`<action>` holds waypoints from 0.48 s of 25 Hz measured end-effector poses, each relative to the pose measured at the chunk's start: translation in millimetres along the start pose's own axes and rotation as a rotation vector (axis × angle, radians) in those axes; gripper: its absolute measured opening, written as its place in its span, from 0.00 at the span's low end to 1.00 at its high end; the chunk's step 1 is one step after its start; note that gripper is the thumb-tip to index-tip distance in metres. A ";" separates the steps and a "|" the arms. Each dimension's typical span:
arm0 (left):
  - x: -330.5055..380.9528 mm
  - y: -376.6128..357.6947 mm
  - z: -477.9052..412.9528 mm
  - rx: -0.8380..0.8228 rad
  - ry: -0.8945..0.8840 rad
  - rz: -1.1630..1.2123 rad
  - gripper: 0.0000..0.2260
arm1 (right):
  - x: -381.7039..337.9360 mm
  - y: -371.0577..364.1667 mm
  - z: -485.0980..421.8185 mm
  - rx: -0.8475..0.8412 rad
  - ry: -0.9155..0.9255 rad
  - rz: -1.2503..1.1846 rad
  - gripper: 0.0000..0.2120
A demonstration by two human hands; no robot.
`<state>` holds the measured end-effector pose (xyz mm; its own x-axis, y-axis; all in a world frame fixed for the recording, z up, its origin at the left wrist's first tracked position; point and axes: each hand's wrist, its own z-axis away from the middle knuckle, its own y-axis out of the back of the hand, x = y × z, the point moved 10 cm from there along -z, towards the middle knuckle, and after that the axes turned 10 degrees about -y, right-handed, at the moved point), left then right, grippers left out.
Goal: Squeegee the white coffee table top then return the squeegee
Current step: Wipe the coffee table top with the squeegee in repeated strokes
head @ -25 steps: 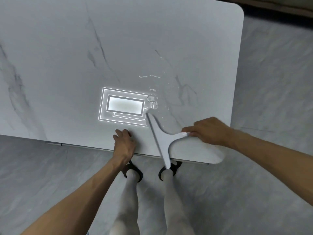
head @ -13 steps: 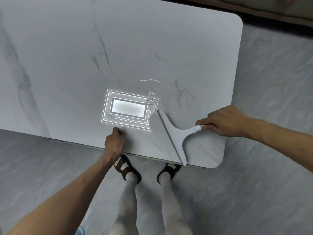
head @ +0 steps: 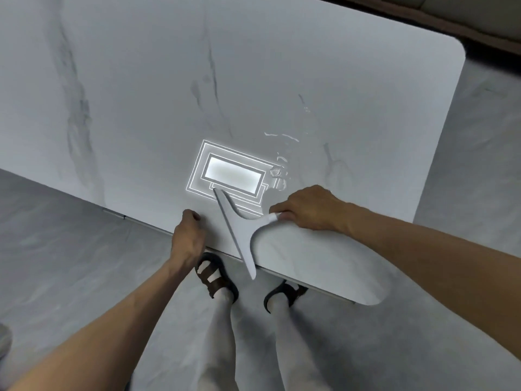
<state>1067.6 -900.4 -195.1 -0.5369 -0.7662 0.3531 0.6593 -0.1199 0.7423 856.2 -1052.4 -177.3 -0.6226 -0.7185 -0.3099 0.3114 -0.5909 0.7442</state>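
The squeegee [head: 239,230] is white and has the shape of a T. It lies on the white coffee table top [head: 282,80], close to the near edge and toward the right end. Its long blade runs away from me in a slant: the far tip reaches the lower border of a bright rectangular reflection of a lamp [head: 234,174], and the near tip hangs out over the table's edge, above the floor. The short handle points to the right into my right hand [head: 307,210], which grasps the end of it with curled fingers.

My left hand [head: 187,238] is just beside the blade, on its left side, at the near edge of the table. Its fingers are bent on the top (I cannot tell whether it really clasps the edge or only leans there).

The table top is marble-like, with grey veins, and has rounded corners. Just beyond my right hand, beside the reflection, there are some shiny water drops [head: 279,170], and a thin wet streak [head: 282,135] a little farther away.

Under the table's edge I see my two feet in dark sandals [head: 215,275] with light socks and light trousers, standing on a grey floor [head: 70,263]. Behind the far right corner of the table there is a dark strip [head: 423,24]; what it belongs to is not clear.
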 end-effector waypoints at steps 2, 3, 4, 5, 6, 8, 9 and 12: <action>12.9 -7.5 -0.1 -0.025 -0.008 0.029 0.13 | 45.0 14.0 12.3 0.046 -0.096 -0.021 0.15; 19.9 -10.6 -0.6 -0.032 -0.009 0.046 0.13 | 66.9 18.9 20.6 0.058 -0.142 -0.034 0.15; 28.6 -13.4 -1.5 -0.039 -0.008 0.065 0.12 | 88.3 22.6 30.9 0.065 -0.190 -0.052 0.15; 37.3 -15.8 -3.4 -0.045 -0.014 0.080 0.12 | 108.4 24.9 41.9 0.073 -0.237 -0.072 0.15; 46.9 -17.0 -5.8 -0.048 -0.027 0.089 0.11 | 127.8 26.6 53.5 0.086 -0.284 -0.085 0.15; 64.2 -16.9 -13.2 -0.040 -0.057 0.111 0.07 | 163.6 33.3 77.8 0.142 -0.390 -0.080 0.16; 70.0 -15.2 -17.6 -0.031 -0.059 0.134 0.06 | 178.5 39.9 90.3 0.185 -0.445 -0.069 0.16; 75.8 -4.4 -30.0 0.006 -0.060 0.192 0.08 | 192.8 64.7 115.6 0.266 -0.524 -0.013 0.18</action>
<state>1039.8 -976.9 -188.6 -0.4321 -0.7359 0.5213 0.7495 0.0285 0.6613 673.3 -1186.7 -120.6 -0.9183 -0.3942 -0.0368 0.1522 -0.4373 0.8863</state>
